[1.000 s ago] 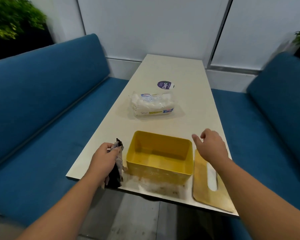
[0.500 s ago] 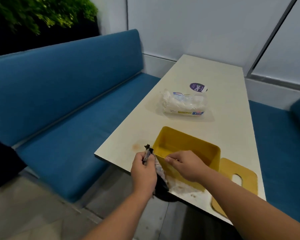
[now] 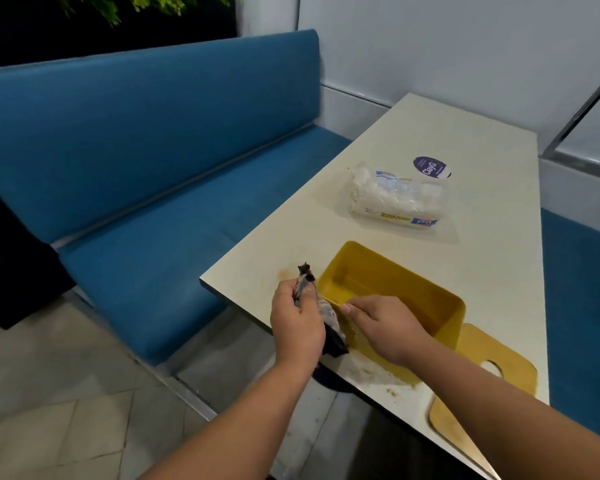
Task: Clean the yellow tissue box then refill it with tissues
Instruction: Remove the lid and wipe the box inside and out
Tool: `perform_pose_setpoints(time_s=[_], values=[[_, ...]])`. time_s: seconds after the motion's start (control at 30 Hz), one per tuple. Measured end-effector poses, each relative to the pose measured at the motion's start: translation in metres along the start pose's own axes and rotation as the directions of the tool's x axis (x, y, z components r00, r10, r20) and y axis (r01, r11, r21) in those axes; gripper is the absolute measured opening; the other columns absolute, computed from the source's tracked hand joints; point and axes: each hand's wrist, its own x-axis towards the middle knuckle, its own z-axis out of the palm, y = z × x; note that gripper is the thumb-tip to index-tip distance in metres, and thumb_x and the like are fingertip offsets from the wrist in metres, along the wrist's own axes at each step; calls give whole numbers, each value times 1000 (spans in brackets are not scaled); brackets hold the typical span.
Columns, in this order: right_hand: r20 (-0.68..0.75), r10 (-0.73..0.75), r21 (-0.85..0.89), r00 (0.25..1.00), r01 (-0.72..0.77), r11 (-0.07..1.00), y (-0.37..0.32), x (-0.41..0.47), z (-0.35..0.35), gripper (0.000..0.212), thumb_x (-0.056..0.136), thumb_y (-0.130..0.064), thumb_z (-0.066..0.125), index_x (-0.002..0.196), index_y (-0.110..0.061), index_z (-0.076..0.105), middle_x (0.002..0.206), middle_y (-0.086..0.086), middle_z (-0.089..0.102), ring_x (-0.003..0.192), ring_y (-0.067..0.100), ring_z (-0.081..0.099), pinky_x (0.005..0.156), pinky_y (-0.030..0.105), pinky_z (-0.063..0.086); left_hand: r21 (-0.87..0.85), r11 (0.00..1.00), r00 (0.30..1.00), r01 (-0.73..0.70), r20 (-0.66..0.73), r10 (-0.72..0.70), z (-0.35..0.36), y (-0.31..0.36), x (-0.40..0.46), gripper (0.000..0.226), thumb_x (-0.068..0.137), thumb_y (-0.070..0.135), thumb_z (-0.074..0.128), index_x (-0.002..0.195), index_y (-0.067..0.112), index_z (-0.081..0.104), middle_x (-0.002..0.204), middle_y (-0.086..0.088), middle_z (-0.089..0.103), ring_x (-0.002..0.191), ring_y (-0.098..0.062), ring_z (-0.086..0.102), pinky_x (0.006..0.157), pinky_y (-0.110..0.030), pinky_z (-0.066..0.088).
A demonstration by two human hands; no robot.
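Observation:
The yellow tissue box [image 3: 395, 285] stands open and empty near the table's front edge. Its flat yellow lid [image 3: 471, 355], with an oval slot, lies on the table right of it. A clear pack of white tissues [image 3: 399, 199] lies farther back. My left hand [image 3: 297, 323] grips a dark and grey cloth [image 3: 329, 317] at the box's near left corner. My right hand [image 3: 388, 327] lies over the box's near wall, and its thumb and fingertips pinch the edge of the cloth.
The cream table [image 3: 482, 237] has brown smears [image 3: 371, 372] in front of the box and a purple round sticker [image 3: 430, 167] behind the tissue pack. A blue bench [image 3: 170, 168] runs along the left, another blue seat is at the right, and tiled floor lies below.
My right hand has crossed from beside the box's right end to the cloth in my left hand. My view has swung left. The box, lid and tissue pack have stayed put.

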Motion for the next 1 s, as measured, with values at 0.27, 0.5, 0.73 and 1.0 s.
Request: perform_pose_setpoints(time_s=[0.27, 0.5, 0.73, 1.0], values=[[11, 8, -15, 1000, -8, 1000, 3, 2, 0, 44, 101, -43, 42, 94, -8, 67, 87, 10, 68, 84, 25, 62, 76, 40, 50, 46, 998, 999, 39, 24, -40, -22, -4, 11, 15, 99, 30, 52, 85, 26, 57, 82, 0, 64, 74, -15, 62, 58, -26, 49], [7, 33, -54, 999, -33, 998, -1, 2, -1, 46, 100, -44, 41, 101, -6, 67, 95, 12, 69, 89, 25, 62, 82, 44, 51, 174, 980, 989, 94, 93, -112, -11, -12, 17, 20, 98, 24, 50, 80, 22, 57, 81, 0, 62, 77, -19, 58, 64, -31, 45], [23, 27, -44, 999, -26, 999, -1, 1, -2, 43, 100, -44, 40, 90, -13, 67, 79, 5, 66, 77, 22, 60, 72, 39, 49, 354, 935, 984, 8, 165, -70, -14, -16, 21, 20, 98, 26, 48, 86, 20, 63, 94, -3, 63, 79, -15, 58, 63, -26, 45], [58, 19, -38, 998, -17, 999, 2, 4, -3, 38, 101, -43, 40, 119, -22, 66, 114, -8, 64, 101, 11, 56, 83, 28, 42, 451, 890, 994, 59, 55, -93, -20, -21, 11, 29, 96, 22, 48, 73, 15, 63, 85, -7, 59, 67, -14, 53, 56, -30, 40]])
